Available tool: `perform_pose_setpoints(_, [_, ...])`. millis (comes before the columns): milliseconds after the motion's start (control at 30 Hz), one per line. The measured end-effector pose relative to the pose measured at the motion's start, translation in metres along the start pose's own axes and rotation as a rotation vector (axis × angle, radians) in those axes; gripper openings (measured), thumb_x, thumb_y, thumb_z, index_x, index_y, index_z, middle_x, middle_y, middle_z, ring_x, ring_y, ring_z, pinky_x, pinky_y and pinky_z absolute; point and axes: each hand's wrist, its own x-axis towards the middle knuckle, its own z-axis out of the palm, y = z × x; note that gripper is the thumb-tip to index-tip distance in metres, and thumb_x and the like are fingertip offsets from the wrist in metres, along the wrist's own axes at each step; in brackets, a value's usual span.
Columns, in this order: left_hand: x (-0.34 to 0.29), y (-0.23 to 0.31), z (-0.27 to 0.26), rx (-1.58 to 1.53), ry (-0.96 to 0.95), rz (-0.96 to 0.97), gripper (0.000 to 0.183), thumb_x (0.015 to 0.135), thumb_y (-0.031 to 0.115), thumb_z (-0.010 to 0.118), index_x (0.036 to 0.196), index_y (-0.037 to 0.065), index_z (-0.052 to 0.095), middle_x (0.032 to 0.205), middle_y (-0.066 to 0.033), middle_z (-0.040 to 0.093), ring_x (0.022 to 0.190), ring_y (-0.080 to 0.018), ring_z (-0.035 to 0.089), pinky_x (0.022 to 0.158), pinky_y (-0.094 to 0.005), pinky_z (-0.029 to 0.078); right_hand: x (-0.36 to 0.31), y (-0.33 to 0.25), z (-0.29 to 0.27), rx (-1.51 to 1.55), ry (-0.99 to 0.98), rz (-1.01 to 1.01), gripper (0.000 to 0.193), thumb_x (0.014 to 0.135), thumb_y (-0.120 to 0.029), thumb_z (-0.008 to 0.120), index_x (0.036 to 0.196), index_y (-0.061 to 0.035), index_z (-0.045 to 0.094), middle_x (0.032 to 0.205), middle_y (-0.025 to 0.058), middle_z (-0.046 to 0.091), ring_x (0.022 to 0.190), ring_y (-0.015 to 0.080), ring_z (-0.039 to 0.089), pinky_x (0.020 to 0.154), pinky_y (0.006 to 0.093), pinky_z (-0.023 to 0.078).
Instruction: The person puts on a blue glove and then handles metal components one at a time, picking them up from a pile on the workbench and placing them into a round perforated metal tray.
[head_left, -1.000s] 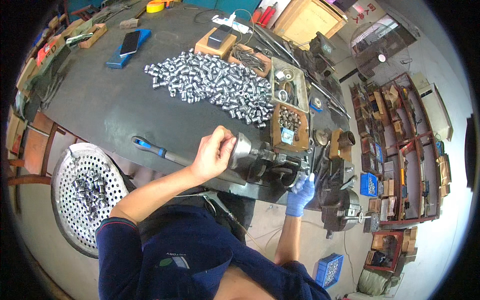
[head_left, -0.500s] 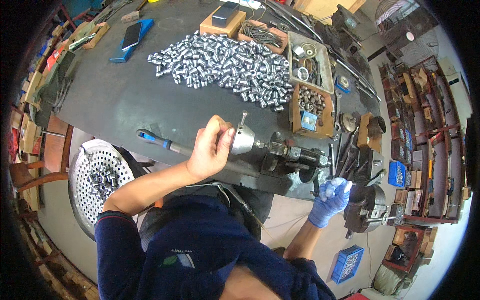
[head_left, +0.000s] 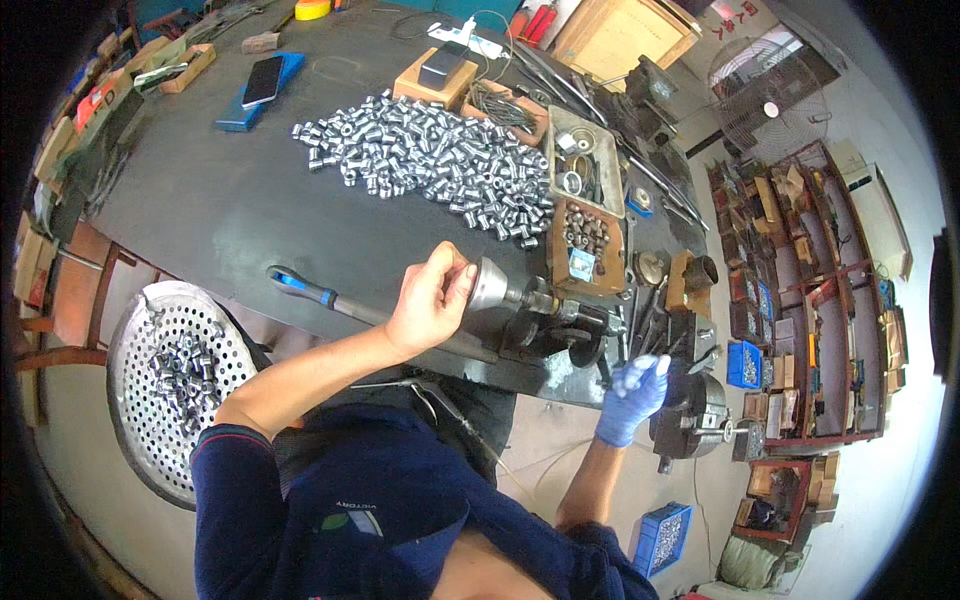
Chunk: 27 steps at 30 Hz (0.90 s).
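Head view: left hand (head_left: 430, 300) grip contents hidden

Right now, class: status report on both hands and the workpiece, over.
Left hand bare, fingers closed at the chuck mouth. Right hand gloved, at the bench edge, grip unclear. Ratchet handle lies beside the left wrist.

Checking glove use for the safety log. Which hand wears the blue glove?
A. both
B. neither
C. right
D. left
C: the right hand at the bench's near edge is in a blue glove, while the left hand, at the metal chuck, is bare.
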Motion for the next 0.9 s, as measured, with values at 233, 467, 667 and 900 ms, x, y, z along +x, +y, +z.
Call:
perform_pose_setpoints(233, [0.005, 0.000, -0.001, 0.075, 0.040, 0.052, 0.018, 0.089, 0.008, 0.052, 0.077, 0.002, 0.041, 0.056, -0.0039, 0.042, 0.051, -0.0067, 0.037, 0.044, -0.0252, 0.031, 0.007, -0.007, 0.015, -0.037, 0.038, -0.034, 0.036, 0.092, -0.032, 0.048, 0.073, -0.0025, 0.057, 0.047, 0.0011, 0.044, 0.034, 0.0062, 0.033, 0.032, 0.0181, 0.028])
perform_pose_setpoints(467, [0.008, 0.004, -0.002, -0.049, 0.046, -0.130, 0.018, 0.089, 0.009, 0.053, 0.077, 0.003, 0.042, 0.064, 0.0020, 0.041, 0.057, -0.0045, 0.036, 0.048, -0.0232, 0.032, 0.006, 0.039, -0.032, 0.117, -0.110, 0.215, 0.033, 0.091, -0.033, 0.047, 0.081, -0.0048, 0.058, 0.057, 0.0024, 0.052, 0.042, 0.0105, 0.045, 0.037, 0.0232, 0.039])
perform_pose_setpoints(667, [0.015, 0.004, -0.013, -0.367, -0.097, -0.431, 0.016, 0.090, 0.013, 0.052, 0.078, 0.006, 0.044, 0.068, 0.0018, 0.046, 0.058, -0.0054, 0.042, 0.048, -0.0225, 0.036, 0.080, 0.092, -0.035, -0.029, 0.162, 0.252, 0.020, 0.088, -0.025, 0.056, 0.077, -0.0085, 0.058, 0.061, -0.0023, 0.051, 0.048, 0.0071, 0.044, 0.045, 0.0203, 0.031])
perform_pose_setpoints(900, [0.013, 0.008, -0.007, -0.463, -0.041, -0.457, 0.016, 0.091, 0.014, 0.051, 0.079, 0.007, 0.044, 0.065, 0.0020, 0.044, 0.053, -0.0059, 0.040, 0.046, -0.0233, 0.035, 0.105, 0.069, 0.001, -0.244, 0.214, 0.101, 0.023, 0.088, -0.023, 0.058, 0.074, -0.0051, 0.058, 0.060, 0.0020, 0.057, 0.041, 0.0060, 0.045, 0.036, 0.0194, 0.033])
